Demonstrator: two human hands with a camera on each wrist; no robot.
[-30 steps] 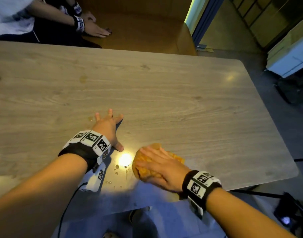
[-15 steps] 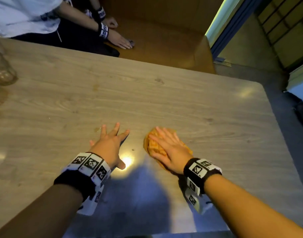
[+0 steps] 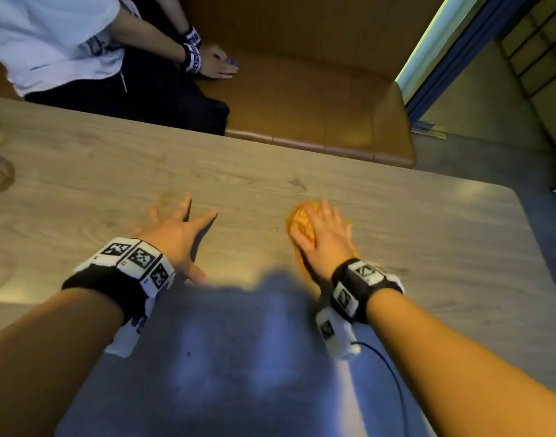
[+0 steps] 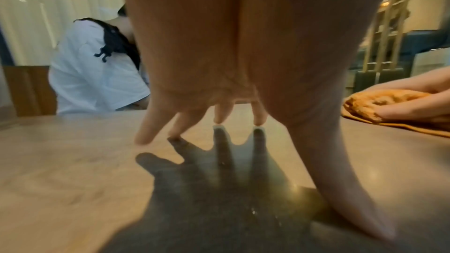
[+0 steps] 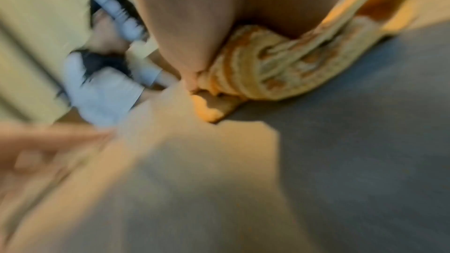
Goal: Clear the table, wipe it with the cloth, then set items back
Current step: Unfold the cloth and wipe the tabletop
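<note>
From the head camera, the right hand (image 3: 324, 238) is pressing flat, fingers straight, on the orange cloth (image 3: 298, 220) lying mid-table (image 3: 412, 222); the left hand (image 3: 178, 234) is resting beside it, fingers spread, holding nothing; at the left wrist, fingertips (image 4: 217, 119) are touching the wood; at the right wrist, blurred, the palm is covering the bunched cloth (image 5: 268, 76).

An orange cloth (image 3: 297, 223) lies on the grey wood-grain table (image 3: 396, 222); black-and-white checkered wristbands (image 3: 134, 263).
</note>
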